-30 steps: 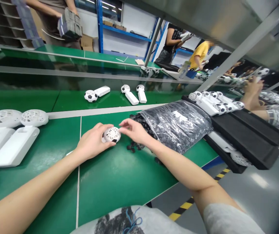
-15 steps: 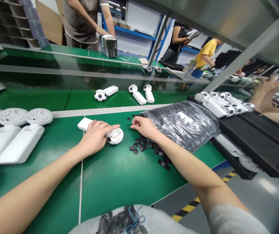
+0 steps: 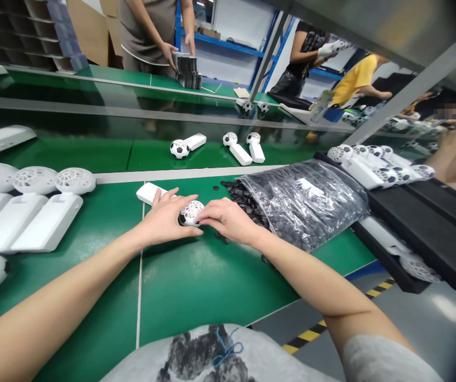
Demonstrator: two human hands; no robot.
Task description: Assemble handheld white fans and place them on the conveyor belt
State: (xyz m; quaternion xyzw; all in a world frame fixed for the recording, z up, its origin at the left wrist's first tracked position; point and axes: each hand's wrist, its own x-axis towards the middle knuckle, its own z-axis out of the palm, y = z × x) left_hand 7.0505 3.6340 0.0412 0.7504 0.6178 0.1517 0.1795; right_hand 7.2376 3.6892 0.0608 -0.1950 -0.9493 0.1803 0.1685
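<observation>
A white handheld fan with a football-patterned round head (image 3: 191, 211) lies on the green table (image 3: 196, 286), its white handle pointing away to the left. My left hand (image 3: 166, 215) lies over its handle and neck and holds it down. My right hand (image 3: 225, 218) is pinched against the right side of the fan's head, fingertips together; what they hold is too small to see. Small black hexagon pieces (image 3: 240, 195) spill from a clear plastic bag (image 3: 303, 200) just right of my hands.
Several white fans (image 3: 32, 209) lie in a row at the left. Three finished fans (image 3: 231, 146) rest on the belt beyond. A black tray (image 3: 414, 212) with more fans sits at the right. Other people stand behind the far table.
My right hand left the pile of black pieces and came left to the fan's head. My left hand stayed on the fan.
</observation>
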